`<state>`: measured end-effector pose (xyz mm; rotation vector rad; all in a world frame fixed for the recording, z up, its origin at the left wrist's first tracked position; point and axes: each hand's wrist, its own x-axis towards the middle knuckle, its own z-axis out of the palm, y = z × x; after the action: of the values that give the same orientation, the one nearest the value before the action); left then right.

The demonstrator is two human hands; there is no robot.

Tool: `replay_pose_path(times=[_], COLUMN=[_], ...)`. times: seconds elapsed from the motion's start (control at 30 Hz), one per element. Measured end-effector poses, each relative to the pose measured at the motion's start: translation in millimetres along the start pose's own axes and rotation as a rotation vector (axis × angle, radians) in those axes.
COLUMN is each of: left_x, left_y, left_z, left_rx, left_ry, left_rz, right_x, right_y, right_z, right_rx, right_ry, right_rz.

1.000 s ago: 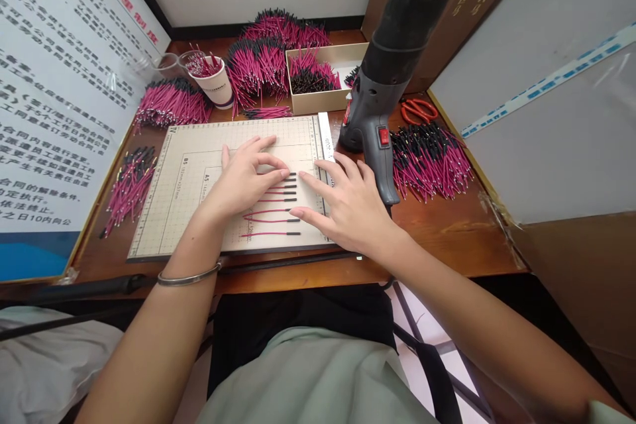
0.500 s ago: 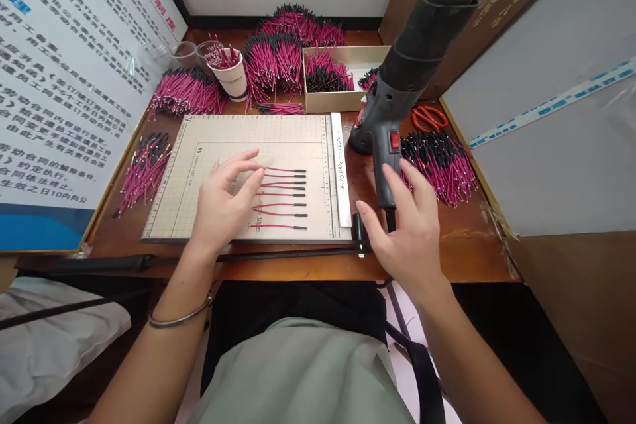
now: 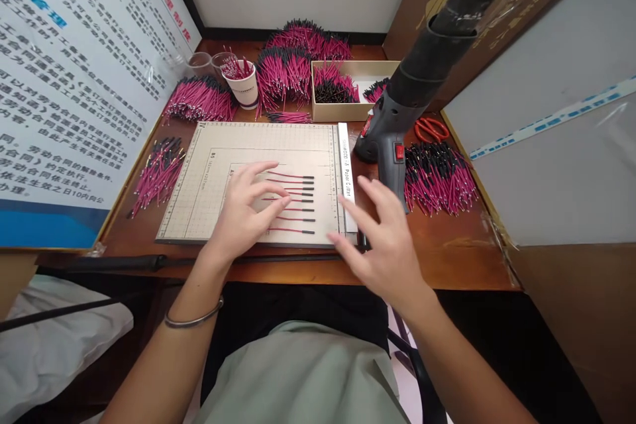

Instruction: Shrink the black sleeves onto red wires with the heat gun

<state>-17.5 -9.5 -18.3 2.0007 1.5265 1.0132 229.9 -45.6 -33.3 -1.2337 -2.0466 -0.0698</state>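
Observation:
Several short red wires with black sleeved ends (image 3: 301,210) lie in a row on the beige paper cutter board (image 3: 268,142). My left hand (image 3: 243,209) hovers over their left ends, index finger raised and thumb near the middle fingertip; I see nothing held, and some wire ends are hidden beneath it. To the right, my right hand (image 3: 385,245) is open with fingers spread, above the cutter's white edge strip (image 3: 346,172). Just beyond it stands a dark grey heat gun (image 3: 392,172) with a red switch, its barrel pointing up.
Piles of red-and-black wires (image 3: 440,179) lie right, left and at the back. A paper cup (image 3: 243,89) holds more wires, beside a shallow box (image 3: 358,109) of them. Orange-handled pliers or scissors (image 3: 431,128) lie behind the heat gun. The cutter's black arm (image 3: 124,264) runs along the front edge.
My right hand has moved left, from beside the heat gun's handle to the cutter's right edge. My left hand has shifted slightly right over the wires, its thumb and index finger farther apart.

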Motion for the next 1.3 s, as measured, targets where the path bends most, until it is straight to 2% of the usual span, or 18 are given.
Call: replay_pose_path(times=[0.13,0.27,0.6,1.3], left_x=[6,8,7,8], left_y=[8,9,8,11], left_z=[5.6,10.4,11.8,11.0], left_rx=[0.029,0.078,0.130,0.120], left_ry=[-0.123,-0.179,-0.218,-0.255], left_rz=[0.046,0.029,0.021,0.016], right_x=[-6,-6,-7,-8], right_y=[-16,-18,-19,-16], right_z=[8,14,15,14], right_rx=[-0.007,-0.022,-0.065,-0.066], right_ry=[-0.123,-0.136,-0.165,-0.178], right_rz=[-0.049,-0.022,0.019,-0.012])
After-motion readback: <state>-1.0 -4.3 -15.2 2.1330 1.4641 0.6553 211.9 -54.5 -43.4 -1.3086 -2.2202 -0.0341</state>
